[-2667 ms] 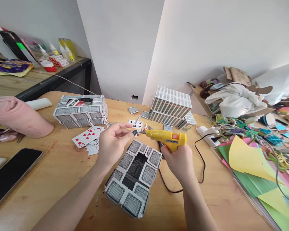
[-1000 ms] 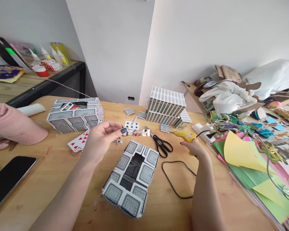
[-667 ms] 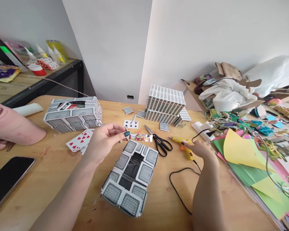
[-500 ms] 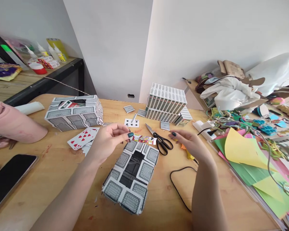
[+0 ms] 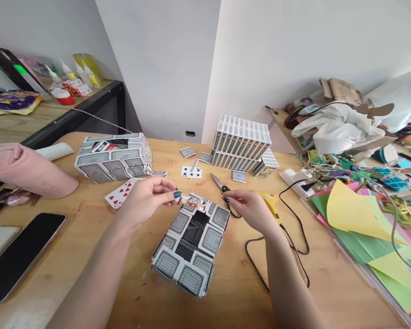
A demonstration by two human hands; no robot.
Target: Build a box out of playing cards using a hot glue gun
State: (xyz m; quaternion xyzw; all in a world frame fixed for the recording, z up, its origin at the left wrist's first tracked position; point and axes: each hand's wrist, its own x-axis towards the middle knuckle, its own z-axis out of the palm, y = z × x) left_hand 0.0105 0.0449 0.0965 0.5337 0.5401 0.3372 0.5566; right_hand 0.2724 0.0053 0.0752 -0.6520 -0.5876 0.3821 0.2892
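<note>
My left hand (image 5: 154,196) pinches the left end of a cut playing card piece (image 5: 196,202) with a coloured face-card print. The piece hovers over the far end of a block covered in grey-backed playing cards (image 5: 210,240), which lies flat with a dark strip along its middle. To the right, my right hand (image 5: 248,208) has thumb and fingers pressed together; what they hold, if anything, is too small to make out. Just behind it lie black-handled scissors (image 5: 221,183), partly hidden by the hand. A yellow glue gun (image 5: 272,205) rests beside that hand.
A card-covered box (image 5: 113,157) stands at the back left, and a stack of card boxes (image 5: 241,139) at the back right. Loose cards (image 5: 119,194), a phone (image 5: 23,256), a pink roll (image 5: 30,171), a black cord (image 5: 296,214) and coloured paper (image 5: 349,219) lie around.
My right hand has moved left, nearer the card piece and the block, uncovering the glue gun. The card piece now sits above the block's far edge. The view has shifted slightly.
</note>
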